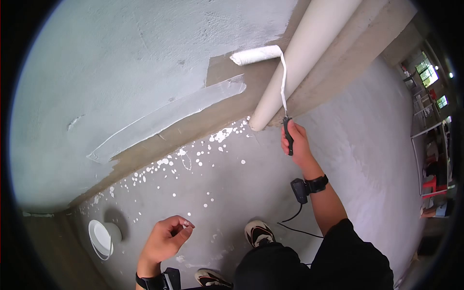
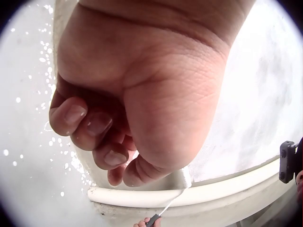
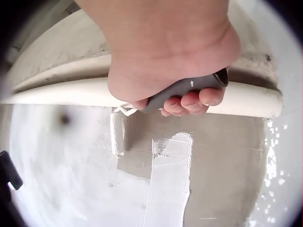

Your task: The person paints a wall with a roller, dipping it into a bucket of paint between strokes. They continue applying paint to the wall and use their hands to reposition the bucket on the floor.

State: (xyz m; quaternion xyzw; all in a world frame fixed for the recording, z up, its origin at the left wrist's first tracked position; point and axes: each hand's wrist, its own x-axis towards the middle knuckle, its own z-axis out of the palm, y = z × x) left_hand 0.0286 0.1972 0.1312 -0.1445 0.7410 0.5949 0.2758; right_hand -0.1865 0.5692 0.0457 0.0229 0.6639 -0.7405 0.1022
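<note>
My right hand (image 1: 298, 142) grips the dark handle (image 3: 182, 90) of a paint roller (image 1: 256, 55), fingers wrapped round it. Its white sleeve lies across the upper end of a bare patch of wall (image 1: 220, 70), beside a pale pipe (image 1: 309, 43). In the right wrist view, the white roller sleeve (image 3: 117, 132) borders the bare patch. A fresh painted stripe (image 1: 169, 118) runs along the lower wall. My left hand (image 1: 164, 240) hangs low over the floor, fingers loosely curled and holding nothing; the left wrist view shows its curled fingers (image 2: 97, 125) close up.
A white bucket (image 1: 112, 234) with white contents and a wire handle stands at the lower left. White paint spatters (image 1: 164, 162) dot the floor along the wall's foot. Two shoes (image 1: 258, 233) stand below. A cable (image 1: 292, 218) trails from the right wrist.
</note>
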